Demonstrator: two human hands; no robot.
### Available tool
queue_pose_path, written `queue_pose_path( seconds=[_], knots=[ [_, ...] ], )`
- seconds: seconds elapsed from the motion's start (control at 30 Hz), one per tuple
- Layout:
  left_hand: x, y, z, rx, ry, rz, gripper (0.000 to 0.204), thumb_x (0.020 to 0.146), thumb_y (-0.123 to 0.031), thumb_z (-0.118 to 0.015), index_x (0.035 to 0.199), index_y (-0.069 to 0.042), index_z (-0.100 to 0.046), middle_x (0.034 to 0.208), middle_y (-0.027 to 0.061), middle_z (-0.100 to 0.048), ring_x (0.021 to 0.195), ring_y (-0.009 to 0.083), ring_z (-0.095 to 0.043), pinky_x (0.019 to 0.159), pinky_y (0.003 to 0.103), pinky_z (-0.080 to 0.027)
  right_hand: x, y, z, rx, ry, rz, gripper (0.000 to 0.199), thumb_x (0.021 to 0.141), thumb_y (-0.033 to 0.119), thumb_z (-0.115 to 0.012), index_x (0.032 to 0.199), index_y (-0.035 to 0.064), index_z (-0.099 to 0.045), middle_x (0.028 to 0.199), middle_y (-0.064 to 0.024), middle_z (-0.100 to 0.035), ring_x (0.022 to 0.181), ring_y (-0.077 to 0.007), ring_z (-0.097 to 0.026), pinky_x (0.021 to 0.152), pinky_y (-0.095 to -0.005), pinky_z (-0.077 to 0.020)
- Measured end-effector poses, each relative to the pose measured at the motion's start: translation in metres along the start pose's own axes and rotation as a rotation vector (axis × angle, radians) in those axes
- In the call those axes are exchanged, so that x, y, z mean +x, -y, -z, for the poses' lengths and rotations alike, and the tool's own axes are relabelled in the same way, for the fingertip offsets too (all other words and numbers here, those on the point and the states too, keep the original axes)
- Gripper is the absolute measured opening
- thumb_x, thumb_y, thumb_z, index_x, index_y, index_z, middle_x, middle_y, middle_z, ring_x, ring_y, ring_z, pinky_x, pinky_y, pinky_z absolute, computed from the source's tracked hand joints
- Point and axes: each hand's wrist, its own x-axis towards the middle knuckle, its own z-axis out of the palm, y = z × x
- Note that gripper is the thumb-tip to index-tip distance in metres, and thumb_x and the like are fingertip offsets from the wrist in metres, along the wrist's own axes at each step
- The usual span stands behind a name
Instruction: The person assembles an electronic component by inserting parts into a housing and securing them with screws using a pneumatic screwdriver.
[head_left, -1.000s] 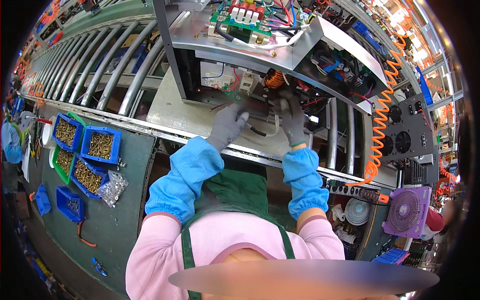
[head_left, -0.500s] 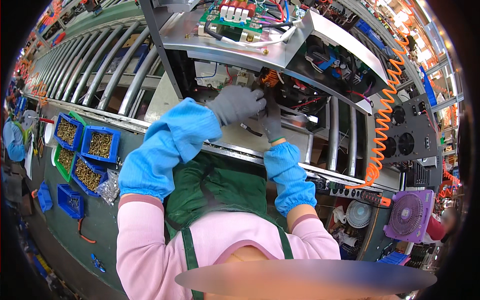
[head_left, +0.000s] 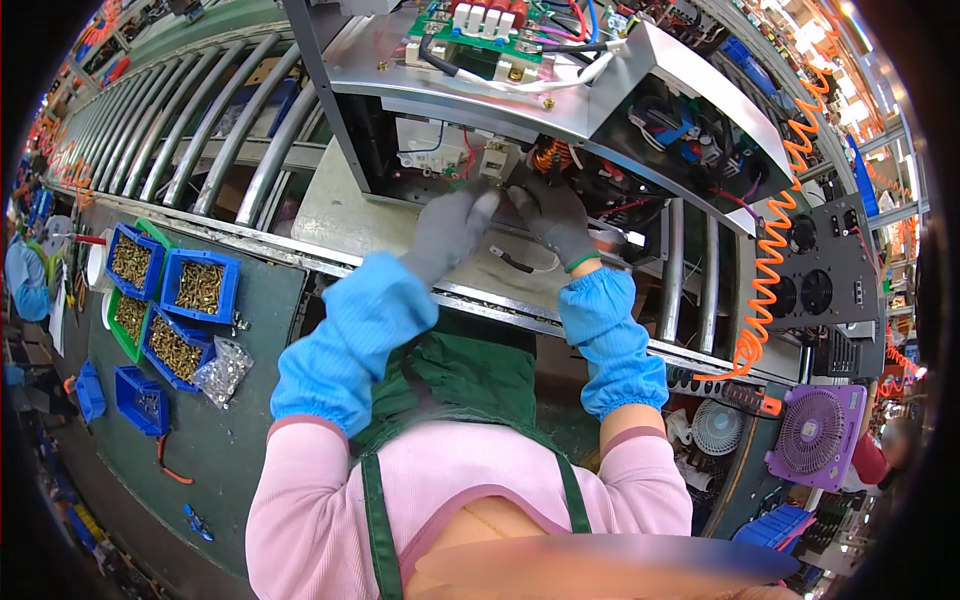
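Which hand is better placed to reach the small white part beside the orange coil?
Probably the left hand: its fingertips already point at the white part, just below it. The right hand sits nearer the orange coil, its fingers by the wires inside the metal case.

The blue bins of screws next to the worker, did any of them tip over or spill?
No. The blue bins sit upright with their brass screws inside. Only a small clear bag of parts lies loose beside them.
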Motion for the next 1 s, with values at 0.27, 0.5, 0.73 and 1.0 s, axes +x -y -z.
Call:
queue_pose_path(
  seconds=[0.27, 0.5, 0.73, 1.0],
  knots=[
    [-0.051, 0.117, -0.008, -0.187, -0.163, 0.123, 0.029, 0.093, -0.027, -0.053, 0.112, -0.007, -0.062, 0.07, 0.0116, -0.062, 0.063, 0.0208, -0.062, 0.061, 0.034, -0.049, 0.003, 0.013, -0.002, -0.197, -0.025, -0.092, 0.032, 0.086, 0.044, -0.054, 0.105, 0.0195, -0.062, 0.093, -0.0154, -0.064, 0.084, -0.0364, -0.062, 0.07, -0.0471, -0.0508],
    [-0.058, 0.132, -0.014, -0.216, -0.228, 0.151, 0.026, 0.091, -0.023, -0.055, 0.111, -0.007, -0.062, 0.083, 0.0156, -0.066, 0.074, 0.0276, -0.065, 0.069, 0.037, -0.051, 0.004, 0.018, -0.017, -0.14, -0.107, -0.038, 0.031, 0.085, 0.042, -0.056, 0.1, 0.0167, -0.064, 0.09, -0.0152, -0.064, 0.083, -0.0348, -0.063, 0.069, -0.0469, -0.0503],
    [-0.07, 0.122, -0.004, -0.122, -0.201, -0.028, 0.031, 0.086, -0.021, -0.058, 0.112, -0.004, -0.06, 0.106, 0.0169, -0.063, 0.1, 0.0331, -0.06, 0.089, 0.039, -0.047, -0.008, -0.006, -0.033, -0.175, -0.078, 0.023, 0.03, 0.088, 0.033, -0.054, 0.11, 0.0137, -0.061, 0.107, -0.0157, -0.062, 0.099, -0.0351, -0.059, 0.083, -0.0404, -0.0481],
    [-0.195, 0.123, 0.088, 0.056, -0.32, 0.023, 0.023, 0.09, -0.023, -0.054, 0.107, -0.011, -0.063, 0.103, 0.0134, -0.063, 0.095, 0.0318, -0.061, 0.084, 0.04, -0.049, -0.016, 0.001, -0.038, 0.283, -0.12, -0.194, 0.031, 0.096, 0.026, -0.048, 0.118, 0.0038, -0.049, 0.096, -0.0172, -0.062, 0.076, -0.0258, -0.057, 0.071, -0.0335, -0.0457]
  ],
)
